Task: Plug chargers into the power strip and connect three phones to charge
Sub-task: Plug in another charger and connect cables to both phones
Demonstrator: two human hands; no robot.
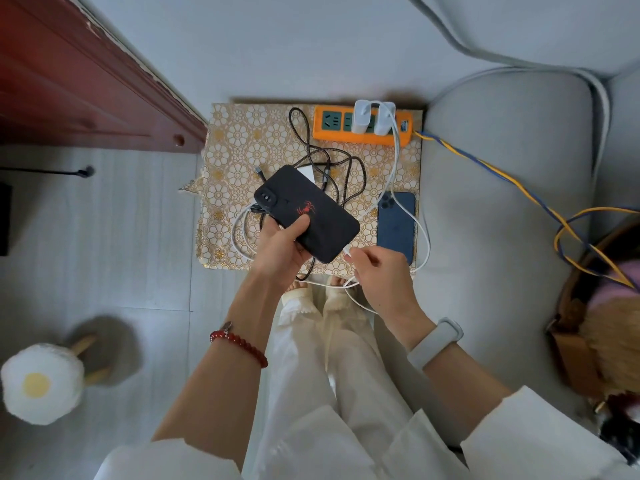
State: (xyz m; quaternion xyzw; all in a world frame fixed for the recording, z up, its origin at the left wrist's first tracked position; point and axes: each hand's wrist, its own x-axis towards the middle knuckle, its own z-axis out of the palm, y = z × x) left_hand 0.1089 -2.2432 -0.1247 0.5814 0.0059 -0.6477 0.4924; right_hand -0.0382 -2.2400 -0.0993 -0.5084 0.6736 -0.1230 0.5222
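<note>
My left hand grips a black phone with a red spider mark, held back-up above the patterned table. My right hand pinches the plug of a white cable right at the phone's bottom edge. An orange power strip lies at the table's far edge with two white chargers plugged in. A blue phone lies face down at the right of the table. A dark braided cable is tangled in the middle; a white block partly shows behind the black phone.
A grey sofa lies to the right, with the strip's yellow-blue cord running across it. A red wooden cabinet stands at the upper left. A fried-egg plush stool sits at the lower left. A basket is at the right edge.
</note>
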